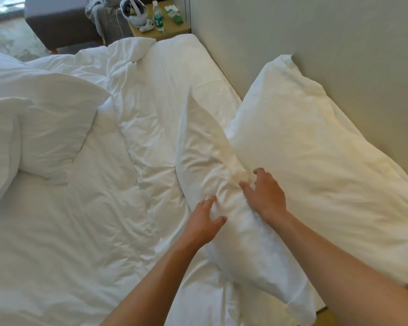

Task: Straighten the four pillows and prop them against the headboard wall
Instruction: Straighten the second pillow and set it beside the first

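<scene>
A white pillow (212, 147) stands on edge in the middle of the bed. My left hand (204, 222) holds its left face with fingers curled into the cloth. My right hand (264, 194) grips its top ridge from the right. Behind it a second white pillow (316, 147) leans against the headboard wall (316, 31). Two more white pillows lie at the left: one (57, 114) flat on the duvet, the other (0, 142) at the frame's left edge, partly overlapping it.
A rumpled white duvet (92, 231) covers the bed. Bare sheet (181, 74) runs along the wall toward a nightstand (160, 31) with a bottle (158, 17), a bag and small items. A dark bench (64, 27) stands beyond the bed.
</scene>
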`<move>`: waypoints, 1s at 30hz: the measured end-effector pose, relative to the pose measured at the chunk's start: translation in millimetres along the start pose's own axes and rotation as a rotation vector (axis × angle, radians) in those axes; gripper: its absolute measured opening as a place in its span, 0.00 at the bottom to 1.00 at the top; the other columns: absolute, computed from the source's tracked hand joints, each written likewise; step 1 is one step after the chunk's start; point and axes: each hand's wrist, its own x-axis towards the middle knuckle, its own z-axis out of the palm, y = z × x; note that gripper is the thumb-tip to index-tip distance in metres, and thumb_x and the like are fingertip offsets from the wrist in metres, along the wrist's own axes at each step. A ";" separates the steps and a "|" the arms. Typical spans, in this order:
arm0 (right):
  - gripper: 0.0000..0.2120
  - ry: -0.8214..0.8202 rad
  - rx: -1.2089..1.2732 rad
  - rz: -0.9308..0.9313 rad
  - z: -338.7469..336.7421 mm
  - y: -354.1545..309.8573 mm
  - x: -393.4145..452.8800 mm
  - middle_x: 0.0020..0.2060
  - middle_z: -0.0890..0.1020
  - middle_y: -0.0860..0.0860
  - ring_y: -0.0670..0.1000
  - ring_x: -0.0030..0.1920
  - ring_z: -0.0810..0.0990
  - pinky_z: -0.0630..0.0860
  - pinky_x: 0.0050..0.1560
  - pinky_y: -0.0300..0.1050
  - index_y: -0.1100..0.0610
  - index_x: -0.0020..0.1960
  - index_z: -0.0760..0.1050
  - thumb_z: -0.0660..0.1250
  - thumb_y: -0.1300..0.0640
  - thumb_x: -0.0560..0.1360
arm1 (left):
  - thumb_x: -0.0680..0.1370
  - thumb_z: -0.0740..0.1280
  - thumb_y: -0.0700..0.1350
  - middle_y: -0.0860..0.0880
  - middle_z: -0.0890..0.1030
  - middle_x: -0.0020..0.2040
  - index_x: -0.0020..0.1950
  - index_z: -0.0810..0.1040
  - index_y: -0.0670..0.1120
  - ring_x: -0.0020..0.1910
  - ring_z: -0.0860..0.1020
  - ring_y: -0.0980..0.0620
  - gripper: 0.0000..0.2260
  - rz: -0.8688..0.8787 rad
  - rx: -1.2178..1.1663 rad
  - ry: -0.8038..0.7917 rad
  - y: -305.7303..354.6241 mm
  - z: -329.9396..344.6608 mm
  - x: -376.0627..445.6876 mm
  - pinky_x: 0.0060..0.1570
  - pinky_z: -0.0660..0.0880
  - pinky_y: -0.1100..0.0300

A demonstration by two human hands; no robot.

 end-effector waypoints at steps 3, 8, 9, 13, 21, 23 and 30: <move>0.32 0.016 -0.009 0.024 10.4 22.1 -35.9 0.59 0.80 0.53 0.59 0.57 0.81 0.79 0.51 0.54 0.51 0.68 0.70 0.53 0.29 0.78 | 0.78 0.70 0.55 0.50 0.61 0.82 0.83 0.56 0.56 0.79 0.63 0.49 0.37 0.021 0.038 -0.036 0.8 11.9 6.3 0.76 0.64 0.52; 0.33 0.047 -0.119 -0.016 22.6 44.7 -74.4 0.57 0.75 0.50 0.56 0.52 0.79 0.78 0.43 0.50 0.52 0.67 0.68 0.58 0.27 0.76 | 0.80 0.70 0.52 0.49 0.54 0.84 0.83 0.53 0.59 0.81 0.60 0.48 0.37 0.037 0.048 -0.094 4.7 25.2 14.9 0.77 0.63 0.50; 0.32 0.032 -0.126 -0.004 23.6 46.6 -76.5 0.57 0.75 0.51 0.56 0.50 0.80 0.77 0.41 0.50 0.53 0.67 0.68 0.59 0.29 0.77 | 0.80 0.70 0.52 0.50 0.53 0.84 0.83 0.53 0.59 0.81 0.60 0.47 0.37 0.035 0.043 -0.104 5.3 25.4 15.8 0.77 0.63 0.50; 0.19 0.005 -0.090 -0.049 25.7 46.4 -73.7 0.50 0.82 0.52 0.59 0.45 0.82 0.71 0.37 0.49 0.54 0.63 0.71 0.58 0.40 0.83 | 0.80 0.70 0.50 0.51 0.52 0.84 0.83 0.53 0.60 0.81 0.59 0.47 0.37 0.025 0.059 -0.123 0.1 23.6 10.7 0.77 0.63 0.49; 0.10 0.054 0.145 -0.096 14.2 31.6 -84.9 0.32 0.79 0.52 0.58 0.33 0.78 0.75 0.34 0.54 0.55 0.45 0.72 0.62 0.52 0.84 | 0.79 0.70 0.53 0.52 0.58 0.83 0.82 0.55 0.60 0.79 0.64 0.48 0.36 -0.030 -0.006 -0.116 -17.0 17.6 -28.1 0.75 0.65 0.52; 0.11 0.062 0.254 -0.117 14.5 22.0 -91.4 0.30 0.78 0.49 0.53 0.32 0.77 0.72 0.33 0.50 0.53 0.42 0.71 0.63 0.54 0.83 | 0.79 0.71 0.53 0.52 0.62 0.82 0.82 0.55 0.60 0.78 0.66 0.48 0.37 -0.030 -0.032 -0.091 -22.0 12.3 -38.8 0.75 0.67 0.50; 0.13 0.118 0.537 -0.223 8.9 -36.1 -105.5 0.28 0.75 0.48 0.51 0.32 0.75 0.69 0.34 0.41 0.55 0.39 0.72 0.65 0.56 0.82 | 0.77 0.72 0.55 0.49 0.69 0.78 0.81 0.52 0.65 0.70 0.75 0.48 0.39 -0.055 -0.129 -0.007 -28.6 -16.4 -61.2 0.67 0.74 0.53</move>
